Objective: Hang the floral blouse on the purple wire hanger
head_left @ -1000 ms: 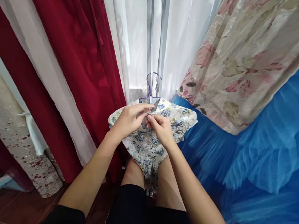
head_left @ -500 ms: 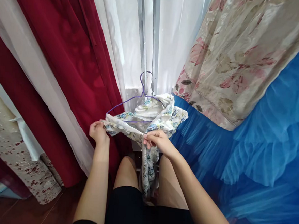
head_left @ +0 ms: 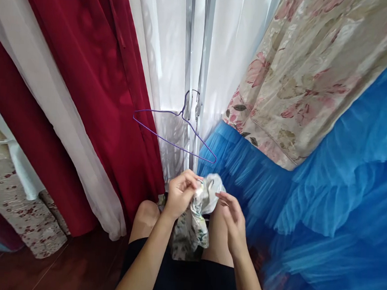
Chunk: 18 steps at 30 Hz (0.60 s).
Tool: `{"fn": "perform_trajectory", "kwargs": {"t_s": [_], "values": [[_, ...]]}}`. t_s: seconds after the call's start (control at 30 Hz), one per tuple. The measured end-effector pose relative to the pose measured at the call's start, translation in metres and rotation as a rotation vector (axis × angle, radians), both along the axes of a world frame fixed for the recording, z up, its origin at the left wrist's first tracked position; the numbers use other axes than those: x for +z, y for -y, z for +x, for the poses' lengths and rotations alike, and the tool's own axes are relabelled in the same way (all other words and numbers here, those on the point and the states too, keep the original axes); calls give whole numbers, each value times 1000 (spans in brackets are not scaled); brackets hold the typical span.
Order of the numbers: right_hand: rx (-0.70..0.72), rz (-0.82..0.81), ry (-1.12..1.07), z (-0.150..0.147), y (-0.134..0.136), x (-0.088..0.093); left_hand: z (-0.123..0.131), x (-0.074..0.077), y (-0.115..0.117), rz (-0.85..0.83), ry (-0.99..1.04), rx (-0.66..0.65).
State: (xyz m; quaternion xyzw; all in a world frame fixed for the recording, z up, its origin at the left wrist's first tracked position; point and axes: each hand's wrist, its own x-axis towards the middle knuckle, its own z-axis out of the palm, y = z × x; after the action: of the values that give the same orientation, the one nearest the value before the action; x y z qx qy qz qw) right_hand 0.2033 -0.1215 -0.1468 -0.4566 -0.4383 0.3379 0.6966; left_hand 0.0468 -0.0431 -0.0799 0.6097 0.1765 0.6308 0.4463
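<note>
A white garment with a blue and green floral print (head_left: 199, 220) hangs bunched between the person's knees. My left hand (head_left: 181, 192) pinches its upper part between thumb and fingers. To the right of the cloth, my right hand (head_left: 233, 216) has its fingers apart, the fingertips close to the garment's pale edge; whether they touch it is hard to tell. Above both hands, a bare purple wire hanger (head_left: 173, 144) hangs tilted by its hook near a metal rail (head_left: 190, 52).
Dark red fabric (head_left: 117, 91) and white cloth (head_left: 160, 50) hang on the left and behind. On the right are a beige floral garment (head_left: 293, 90) and blue ruffled tulle (head_left: 309, 193). Reddish-brown floor (head_left: 82, 261) shows at lower left.
The floral garment has come off the purple hanger and moved down toward the lap. My left hand has moved right with it; my right hand has let go and opened.
</note>
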Motion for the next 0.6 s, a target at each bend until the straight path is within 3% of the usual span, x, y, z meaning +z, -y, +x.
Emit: {"fn": "perform_trajectory", "kwargs": {"t_s": [0.07,0.13,0.2,0.33,0.43,0.53,0.6], "values": [[310,-21,185,-4,2,18,10,11,6,97,-120,-37],[581,-133,270,-5,-3,33,16,13,8,86,-152,-33],[711,-224,289,-1,-8,42,17,6,10,-24,-118,-70],[625,-211,204,25,-12,53,5,-26,20,-227,-145,-281],[530,-234,101,56,-9,65,-8,-53,29,-268,-455,-379],[442,-275,7,93,-13,82,-25,-68,28,-159,-783,-258],[364,-286,-61,117,-25,95,-39,-69,19,-78,-861,-134]]}}
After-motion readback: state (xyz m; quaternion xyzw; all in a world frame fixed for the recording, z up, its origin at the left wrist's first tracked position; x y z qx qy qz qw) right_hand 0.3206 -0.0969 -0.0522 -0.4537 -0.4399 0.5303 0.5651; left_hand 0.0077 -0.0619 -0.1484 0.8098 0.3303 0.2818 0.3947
